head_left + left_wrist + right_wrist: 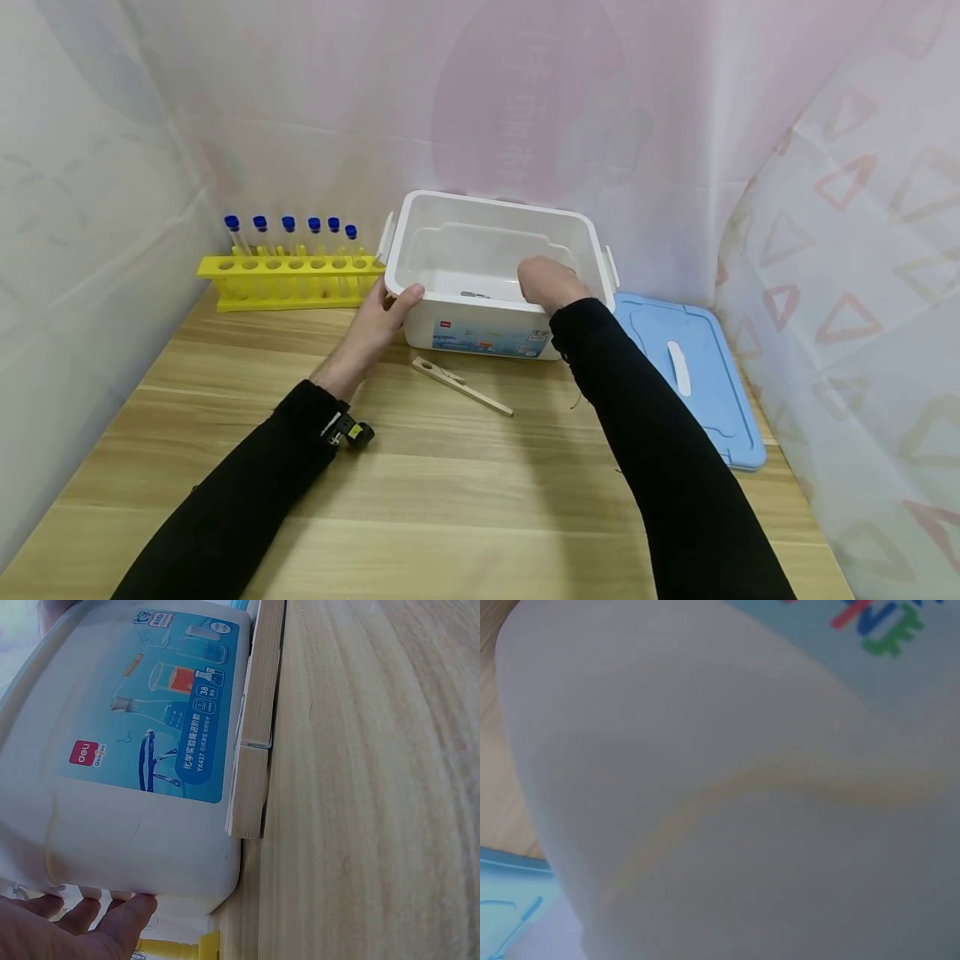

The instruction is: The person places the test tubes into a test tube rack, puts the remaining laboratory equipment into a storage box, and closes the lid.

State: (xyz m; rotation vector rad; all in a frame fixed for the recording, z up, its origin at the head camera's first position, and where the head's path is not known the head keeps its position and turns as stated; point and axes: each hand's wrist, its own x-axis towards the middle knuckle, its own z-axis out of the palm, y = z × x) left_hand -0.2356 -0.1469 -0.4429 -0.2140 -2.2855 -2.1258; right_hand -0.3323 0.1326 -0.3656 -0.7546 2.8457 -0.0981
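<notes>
A white plastic storage box [422, 321] with a blue printed label [161, 697] stands lidless at the back of the table. My left hand [378, 321] holds its front left corner, the thumb at the rim and the fingers against the side. Over the front rim reaches my right hand [551, 283], its fingers hidden inside the box. A small grey item [475, 294] shows on the box floor. On the table before the box lies a wooden test tube holder [465, 387], slanting. The right wrist view is filled mostly by the blurred box wall [667, 712].
Left of the box is a yellow test tube rack [292, 305] with several blue-capped test tubes [288, 225]. A blue lid [712, 392] with a white handle [678, 367] lies to the right. Printed cloth [337, 92] hangs behind and at both sides.
</notes>
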